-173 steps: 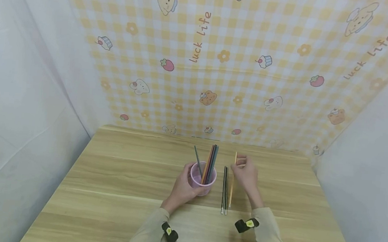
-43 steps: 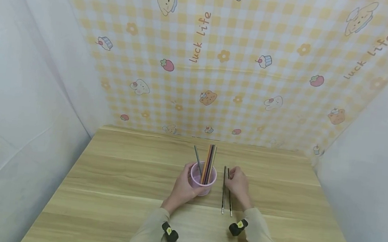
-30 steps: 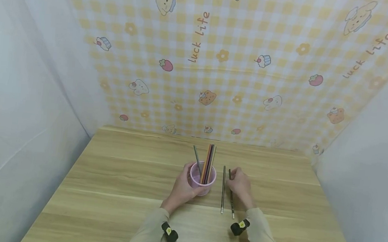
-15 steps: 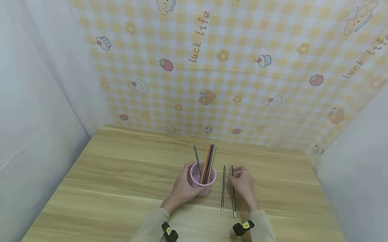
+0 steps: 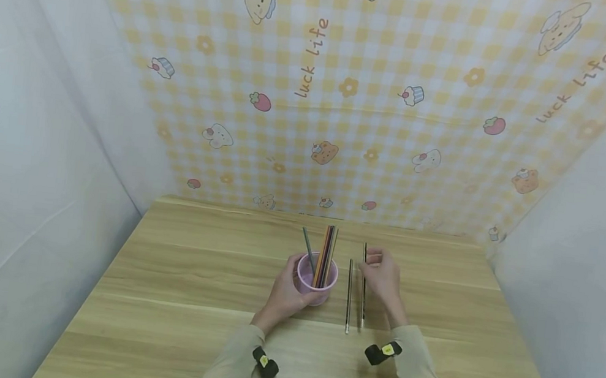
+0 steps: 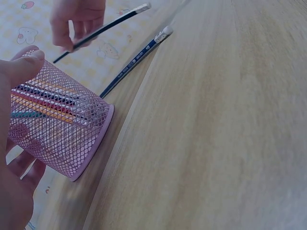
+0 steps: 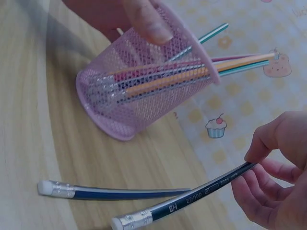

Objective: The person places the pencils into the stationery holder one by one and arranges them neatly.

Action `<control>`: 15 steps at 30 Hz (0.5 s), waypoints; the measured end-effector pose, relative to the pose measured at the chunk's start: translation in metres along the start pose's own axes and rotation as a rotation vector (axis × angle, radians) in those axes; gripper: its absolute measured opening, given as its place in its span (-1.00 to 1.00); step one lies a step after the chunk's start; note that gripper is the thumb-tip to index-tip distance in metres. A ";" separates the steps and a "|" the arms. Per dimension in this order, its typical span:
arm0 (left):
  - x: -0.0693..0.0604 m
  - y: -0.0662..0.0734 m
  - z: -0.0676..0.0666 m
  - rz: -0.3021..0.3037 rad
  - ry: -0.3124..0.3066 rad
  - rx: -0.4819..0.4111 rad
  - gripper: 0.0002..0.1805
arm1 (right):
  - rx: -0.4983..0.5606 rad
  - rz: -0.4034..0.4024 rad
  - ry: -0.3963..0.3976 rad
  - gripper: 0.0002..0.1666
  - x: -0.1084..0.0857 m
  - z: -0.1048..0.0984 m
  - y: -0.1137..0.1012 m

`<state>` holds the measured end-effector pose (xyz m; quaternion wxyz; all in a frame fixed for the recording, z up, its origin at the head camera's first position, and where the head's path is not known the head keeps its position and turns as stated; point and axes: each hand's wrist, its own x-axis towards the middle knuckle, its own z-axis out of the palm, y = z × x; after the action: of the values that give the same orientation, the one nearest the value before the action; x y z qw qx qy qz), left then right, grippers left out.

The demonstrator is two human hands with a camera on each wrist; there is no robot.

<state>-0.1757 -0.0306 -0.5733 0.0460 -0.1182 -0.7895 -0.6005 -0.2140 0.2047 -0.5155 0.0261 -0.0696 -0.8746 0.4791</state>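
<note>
A pink mesh pencil cup (image 6: 72, 129) stands on the table, with my left hand (image 5: 285, 293) curled round its side. Several coloured pencils (image 5: 325, 250) lean together in it; one green pencil (image 5: 309, 245) tilts apart toward the left. To the right of the cup, my right hand (image 5: 383, 279) pinches a dark pencil (image 7: 192, 197) marked HB between thumb and fingers. Its white eraser end points back toward me, raised off the table in the left wrist view. A second dark pencil (image 5: 349, 295) with a white eraser lies on the table between the cup and my right hand.
The wooden table (image 5: 182, 336) reaches back to a yellow checked cloth (image 5: 287, 126) with cartoon prints. White sheets (image 5: 35, 155) hang on both sides. A small black camera (image 5: 265, 364) is strapped to each wrist.
Earlier my right hand held a yellow pencil; a light one later shows in the cup. Since then it has drawn one dark pencil rightward from the other, lifting it and moving away from me.
</note>
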 end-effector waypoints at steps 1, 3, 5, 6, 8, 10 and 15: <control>0.000 0.000 0.000 -0.004 -0.001 -0.002 0.05 | 0.007 -0.002 0.003 -0.50 0.000 -0.001 -0.002; -0.001 0.001 0.000 -0.007 -0.002 -0.002 0.05 | 0.028 -0.009 0.005 -0.49 -0.001 -0.002 -0.006; -0.001 0.001 0.000 -0.010 -0.004 -0.005 0.05 | 0.045 -0.019 0.011 -0.47 -0.001 -0.003 -0.010; -0.001 0.001 0.000 -0.010 -0.004 -0.005 0.05 | 0.055 -0.021 0.016 -0.46 -0.001 -0.004 -0.013; -0.001 0.000 0.000 -0.008 -0.005 -0.007 0.05 | 0.081 -0.033 0.023 -0.45 -0.003 -0.006 -0.019; 0.000 -0.001 0.000 0.000 -0.005 -0.011 0.05 | 0.105 -0.051 0.032 -0.45 -0.004 -0.007 -0.024; 0.000 -0.004 0.001 0.019 -0.002 -0.013 0.05 | 0.157 -0.104 0.062 -0.48 -0.007 -0.010 -0.039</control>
<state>-0.1769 -0.0307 -0.5769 0.0501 -0.1268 -0.7846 -0.6049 -0.2096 0.1912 -0.4766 0.0834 -0.0368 -0.8356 0.5417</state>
